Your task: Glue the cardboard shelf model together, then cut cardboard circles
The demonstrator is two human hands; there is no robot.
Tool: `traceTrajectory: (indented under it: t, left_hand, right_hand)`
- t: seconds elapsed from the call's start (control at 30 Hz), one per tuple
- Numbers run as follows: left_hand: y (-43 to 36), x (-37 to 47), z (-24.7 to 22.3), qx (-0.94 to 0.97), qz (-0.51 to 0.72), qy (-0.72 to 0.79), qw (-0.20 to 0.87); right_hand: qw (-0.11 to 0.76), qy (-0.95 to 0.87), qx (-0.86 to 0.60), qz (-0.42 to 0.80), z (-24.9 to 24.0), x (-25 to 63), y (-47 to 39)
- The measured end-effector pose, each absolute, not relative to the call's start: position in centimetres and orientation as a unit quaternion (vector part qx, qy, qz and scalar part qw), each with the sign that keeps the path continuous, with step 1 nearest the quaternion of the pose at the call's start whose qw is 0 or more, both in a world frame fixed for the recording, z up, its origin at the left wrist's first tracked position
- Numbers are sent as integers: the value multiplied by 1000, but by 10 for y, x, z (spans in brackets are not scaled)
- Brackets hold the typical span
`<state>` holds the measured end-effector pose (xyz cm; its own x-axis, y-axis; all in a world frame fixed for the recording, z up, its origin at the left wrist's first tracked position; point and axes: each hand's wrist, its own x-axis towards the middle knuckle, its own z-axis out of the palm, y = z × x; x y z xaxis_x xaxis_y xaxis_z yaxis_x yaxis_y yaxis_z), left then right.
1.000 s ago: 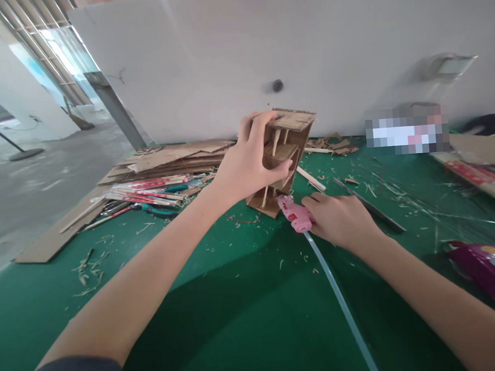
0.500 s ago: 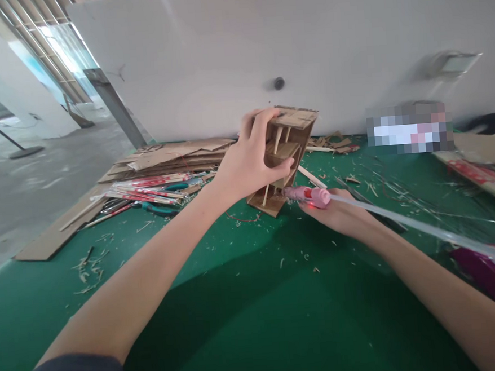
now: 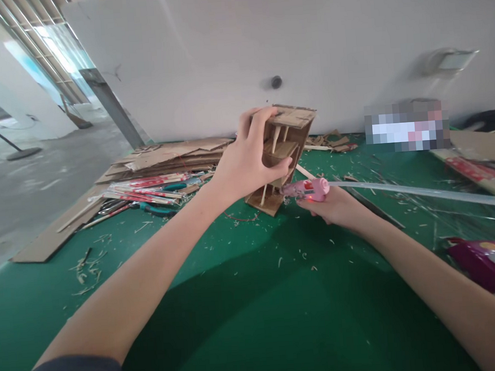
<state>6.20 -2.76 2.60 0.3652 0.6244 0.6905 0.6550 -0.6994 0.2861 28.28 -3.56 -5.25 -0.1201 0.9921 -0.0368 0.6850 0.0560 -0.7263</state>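
Note:
My left hand [image 3: 248, 157] grips a small cardboard model with shelf-like floors [image 3: 296, 126] from its left side, thumb across the middle level and fingers over the top. Thin wooden sticks stand between its levels. The model is tilted above the green table. My right hand [image 3: 336, 206] is wrapped round the handle of a pink hot glue gun [image 3: 309, 190], which has a small red light. A long clear glue stick [image 3: 400, 188] runs out of its back to the right. The gun's nozzle is at the model's lower right edge; whether it touches is hard to tell.
Stacked cardboard sheets [image 3: 169, 154] and packs of wooden sticks [image 3: 146, 190] lie at the left, beside teal-handled pliers [image 3: 158, 210]. Shavings dot the green table [image 3: 240, 321]. A purple device [image 3: 482, 265] sits at right. Behind stands a white wall [image 3: 221, 51].
The glue gun's rear has tipped up slightly, and the glue stick has swung higher at the right. My left hand keeps its hold on the model. The view has shifted slightly.

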Motion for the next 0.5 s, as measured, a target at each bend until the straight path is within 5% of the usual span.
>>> traceTrajectory:
  t: [0.5]
  left_hand:
    - [-27,61,25,-825,-414,-385,17]
  right_hand:
    - [225,-688,-628,284,-55,284,-35]
